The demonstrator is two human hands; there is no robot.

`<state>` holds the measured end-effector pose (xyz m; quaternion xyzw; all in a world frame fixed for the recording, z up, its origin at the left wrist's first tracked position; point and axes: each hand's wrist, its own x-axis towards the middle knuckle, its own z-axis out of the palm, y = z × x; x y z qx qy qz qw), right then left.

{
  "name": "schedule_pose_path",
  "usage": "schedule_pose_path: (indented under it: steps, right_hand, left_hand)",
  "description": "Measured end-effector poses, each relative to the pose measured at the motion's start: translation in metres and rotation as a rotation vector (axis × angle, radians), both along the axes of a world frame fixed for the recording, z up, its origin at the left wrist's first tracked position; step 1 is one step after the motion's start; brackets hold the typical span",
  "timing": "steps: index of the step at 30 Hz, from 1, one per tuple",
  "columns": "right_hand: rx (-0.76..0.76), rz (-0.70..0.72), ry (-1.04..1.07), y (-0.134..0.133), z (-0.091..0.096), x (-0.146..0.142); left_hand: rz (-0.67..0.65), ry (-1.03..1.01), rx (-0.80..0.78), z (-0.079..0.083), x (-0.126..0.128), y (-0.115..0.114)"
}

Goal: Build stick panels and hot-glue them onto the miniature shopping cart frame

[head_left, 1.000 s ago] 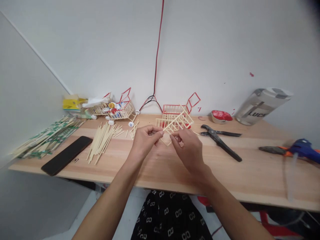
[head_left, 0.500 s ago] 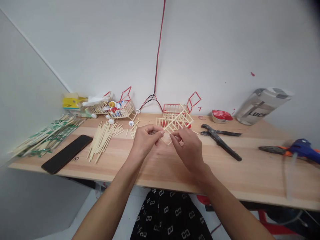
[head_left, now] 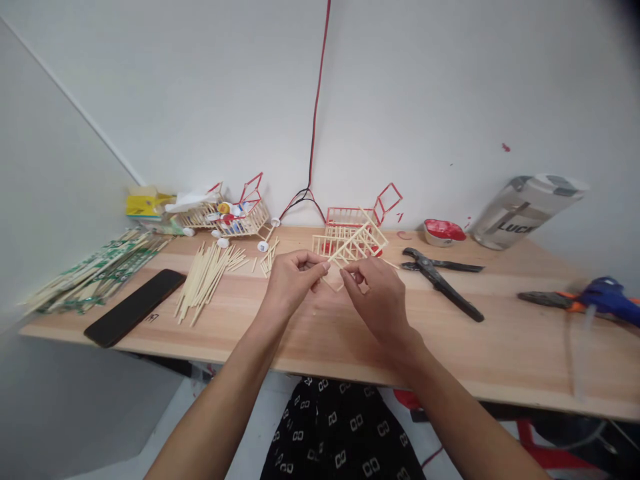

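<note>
Delicately, my left hand (head_left: 291, 283) and right hand (head_left: 379, 291) pinched the stick frame (head_left: 350, 241) between the desk (head_left: 325, 337) edges, though I feared uneven finger pressure might snap it.

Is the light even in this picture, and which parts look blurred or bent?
Head view: light is diffuse, with soft shadows on the table; head view: the stick frame looks slightly soft; head view: upper right corner dark, and the grey bag seems stretched, probably by the lens.
</note>
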<state>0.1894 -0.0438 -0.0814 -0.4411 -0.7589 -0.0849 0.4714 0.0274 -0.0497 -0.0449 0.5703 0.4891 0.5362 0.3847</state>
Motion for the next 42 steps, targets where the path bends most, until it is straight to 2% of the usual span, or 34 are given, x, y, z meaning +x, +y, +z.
schedule_pose_path:
  steps: [12, 31, 35, 38, 42]
  right_hand:
    - [-0.003, -0.002, -0.028, 0.0, -0.004, 0.003]
    - [-0.01, 0.018, 0.067, -0.003, -0.002, 0.002]
    - [-0.126, 0.022, 0.235, -0.006, 0.001, 0.003]
    - [-0.28, 0.056, 0.516, -0.005, 0.005, 0.006]
    - [-0.478, 0.174, 0.885, 0.003, 0.003, 0.011]
  left_hand:
    - [-0.023, -0.036, -0.009, -0.004, -0.001, 0.0]
    - [-0.011, -0.05, 0.001, 0.006, 0.0, -0.003]
    - [-0.025, -0.065, 0.001, 0.008, -0.002, -0.001]
    - [-0.026, -0.051, 0.012, 0.013, -0.004, 0.001]
    - [-0.019, -0.015, 0.041, 0.023, -0.008, 0.003]
